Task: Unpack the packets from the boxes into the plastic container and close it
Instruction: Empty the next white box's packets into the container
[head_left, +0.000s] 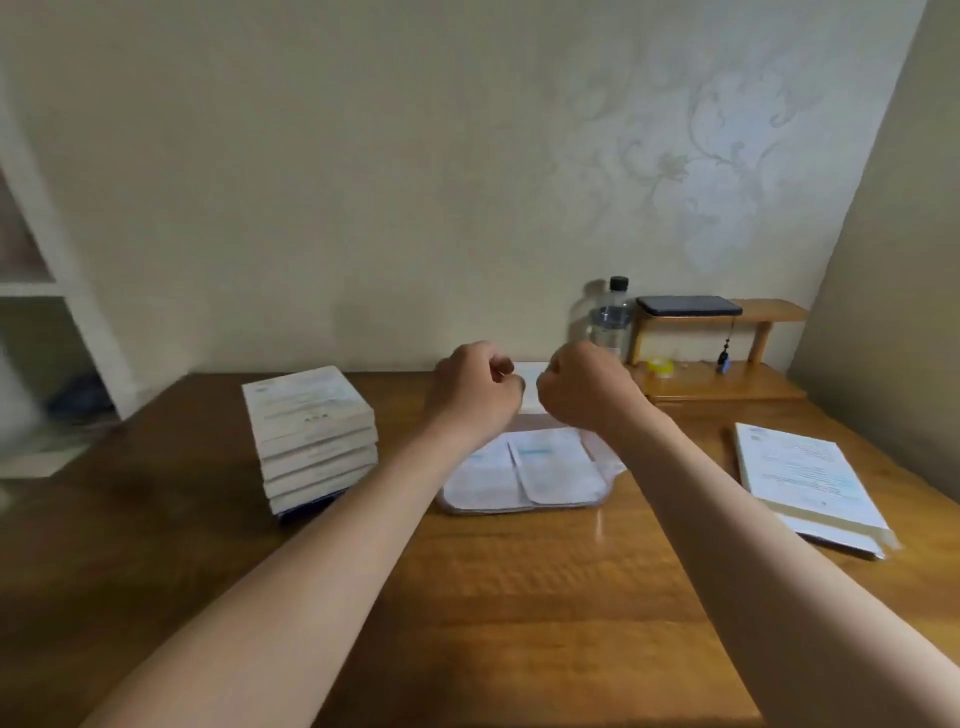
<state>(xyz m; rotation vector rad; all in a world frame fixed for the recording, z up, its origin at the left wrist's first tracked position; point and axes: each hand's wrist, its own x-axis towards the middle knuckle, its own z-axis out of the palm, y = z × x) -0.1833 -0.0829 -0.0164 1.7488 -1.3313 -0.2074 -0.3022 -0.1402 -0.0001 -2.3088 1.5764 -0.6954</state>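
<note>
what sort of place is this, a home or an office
Most likely a room at home: floral wallpaper, a wooden table set against the wall, and a small wooden shelf holding a phone beside a water bottle.

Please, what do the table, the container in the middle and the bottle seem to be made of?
Table: wood with glossy varnish; grain and reflections show. Container: probably clear plastic; packets show through its wall. Bottle: likely clear plastic; see-through body, black cap.

Forearms outstretched, left hand (475, 387) and right hand (587, 387) close together, fingers curled round a white box (531, 387).
</note>
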